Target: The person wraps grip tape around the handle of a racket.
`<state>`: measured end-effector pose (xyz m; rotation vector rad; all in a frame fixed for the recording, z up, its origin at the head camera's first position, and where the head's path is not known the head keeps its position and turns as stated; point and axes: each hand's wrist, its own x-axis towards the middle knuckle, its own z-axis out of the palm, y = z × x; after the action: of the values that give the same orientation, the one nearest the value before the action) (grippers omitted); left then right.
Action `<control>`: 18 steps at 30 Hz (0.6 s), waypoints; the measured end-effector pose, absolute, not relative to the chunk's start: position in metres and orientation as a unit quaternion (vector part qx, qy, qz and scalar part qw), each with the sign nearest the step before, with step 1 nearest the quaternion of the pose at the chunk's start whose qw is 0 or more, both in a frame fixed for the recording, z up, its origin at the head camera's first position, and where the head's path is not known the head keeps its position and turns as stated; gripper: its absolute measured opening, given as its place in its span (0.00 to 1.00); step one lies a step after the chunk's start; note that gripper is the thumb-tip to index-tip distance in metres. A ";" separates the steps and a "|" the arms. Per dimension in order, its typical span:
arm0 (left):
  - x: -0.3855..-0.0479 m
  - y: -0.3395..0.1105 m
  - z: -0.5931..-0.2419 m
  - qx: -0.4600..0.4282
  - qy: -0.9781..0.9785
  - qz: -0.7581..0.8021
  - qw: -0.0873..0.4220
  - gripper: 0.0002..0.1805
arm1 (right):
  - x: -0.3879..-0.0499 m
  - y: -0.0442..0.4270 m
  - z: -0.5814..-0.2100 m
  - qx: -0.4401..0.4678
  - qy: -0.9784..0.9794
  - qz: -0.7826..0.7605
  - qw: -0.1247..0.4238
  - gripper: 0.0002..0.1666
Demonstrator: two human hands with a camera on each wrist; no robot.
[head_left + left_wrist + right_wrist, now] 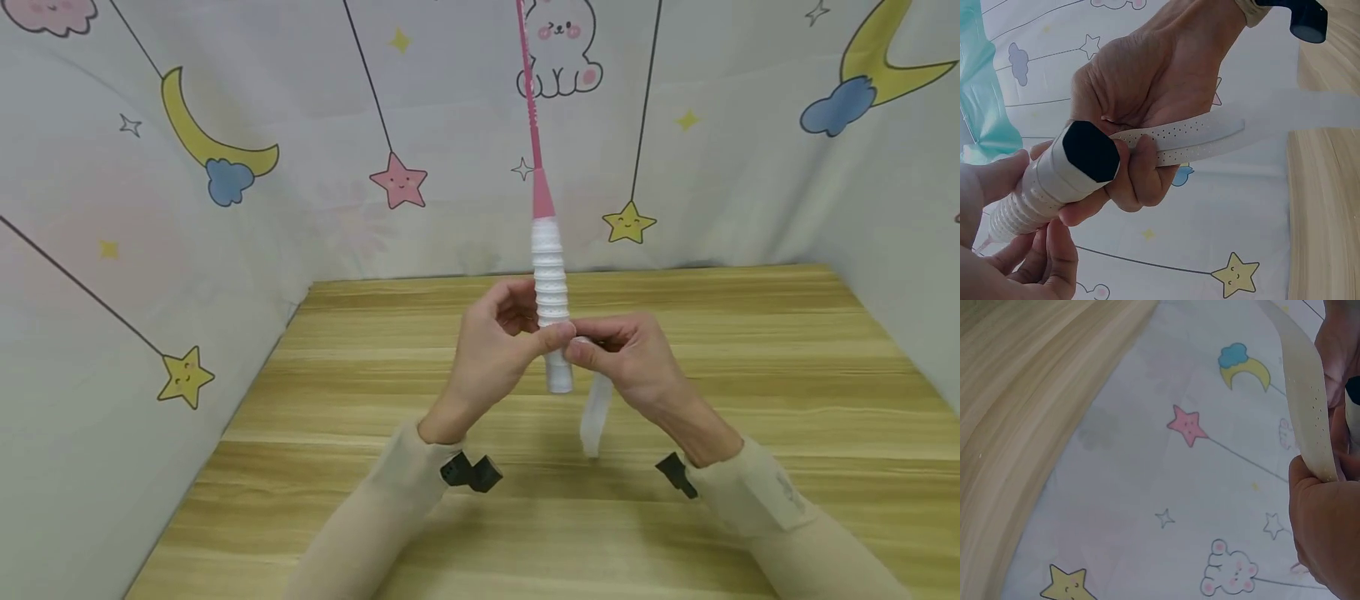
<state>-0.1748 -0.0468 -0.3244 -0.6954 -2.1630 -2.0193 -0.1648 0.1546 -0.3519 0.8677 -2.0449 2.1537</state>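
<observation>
A badminton racket with a thin pink shaft [531, 108] stands nearly upright, its head out of view. Its white handle [551, 279] is wrapped in ridged, perforated grip tape; the left wrist view shows a black octagonal butt end [1091, 152]. My left hand [491, 346] holds the handle between thumb and fingers near its lower part. Just right of the handle, my right hand [637, 362] pinches the white grip tape [596, 417] close to where it meets the handle. The loose tail of that perforated strip hangs below the right hand.
A wood-grain table [300, 500] lies beneath both hands. Behind it hangs a white curtain [465, 125] printed with stars, moons and bears. Small black cameras [471, 472] are strapped at both wrists over light sleeves.
</observation>
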 end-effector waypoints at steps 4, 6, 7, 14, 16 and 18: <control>-0.177 -0.045 -0.325 -0.218 -0.701 -0.676 0.056 0.22 | -0.164 0.156 -0.349 0.265 -0.685 0.679 0.029 0.18; -0.178 -0.046 -0.325 -0.217 -0.695 -0.683 0.054 0.21 | -0.164 0.157 -0.349 0.253 -0.699 0.669 0.027 0.22; -0.179 -0.046 -0.326 -0.216 -0.693 -0.686 0.052 0.21 | -0.164 0.157 -0.349 0.246 -0.705 0.664 0.025 0.22; -0.181 -0.048 -0.327 -0.214 -0.676 -0.705 0.026 0.21 | -0.164 0.159 -0.348 0.215 -0.718 0.661 0.013 0.12; -0.181 -0.049 -0.327 -0.215 -0.673 -0.707 0.024 0.21 | -0.163 0.158 -0.348 0.205 -0.717 0.666 0.010 0.12; -0.181 -0.049 -0.327 -0.215 -0.672 -0.709 0.023 0.21 | -0.163 0.158 -0.347 0.194 -0.714 0.673 0.006 0.07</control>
<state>-0.1810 -0.0488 -0.3273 -0.6646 -2.0800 -2.1952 -0.1627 0.1580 -0.3474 0.6079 -2.2343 2.1049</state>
